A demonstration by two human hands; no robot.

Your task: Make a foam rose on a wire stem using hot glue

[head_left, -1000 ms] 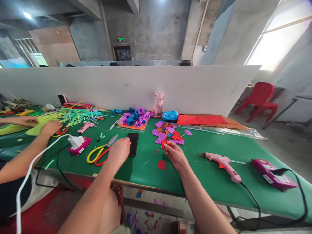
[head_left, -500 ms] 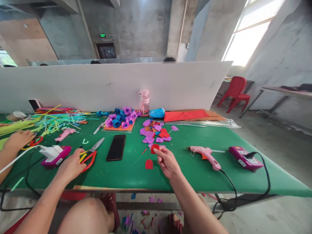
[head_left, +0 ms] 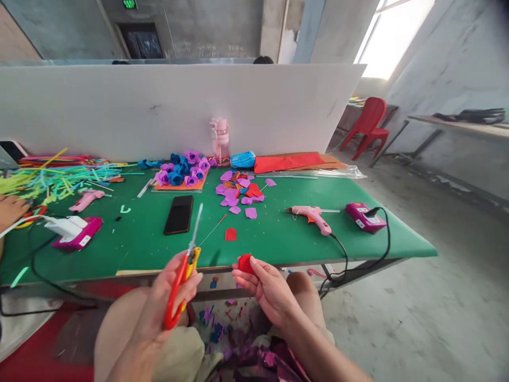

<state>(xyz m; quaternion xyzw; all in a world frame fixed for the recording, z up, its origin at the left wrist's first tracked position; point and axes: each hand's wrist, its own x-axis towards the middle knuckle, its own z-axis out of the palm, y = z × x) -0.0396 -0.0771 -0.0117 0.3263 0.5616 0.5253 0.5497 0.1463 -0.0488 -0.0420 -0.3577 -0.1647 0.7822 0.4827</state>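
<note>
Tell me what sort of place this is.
Probably a craft workshop: a green table bears a pink glue gun and purple and blue flowers, and the left hand holds scissors.

The scissors (head_left: 184, 269) have red and yellow handles, the pinched piece (head_left: 245, 263) is red, the tabletop (head_left: 274, 241) green.

metal-bladed scissors (head_left: 183, 271) with smooth plastic handles (head_left: 175, 297), held red piece (head_left: 245, 263) matt and paper-like, tabletop (head_left: 270, 239) smooth
</note>
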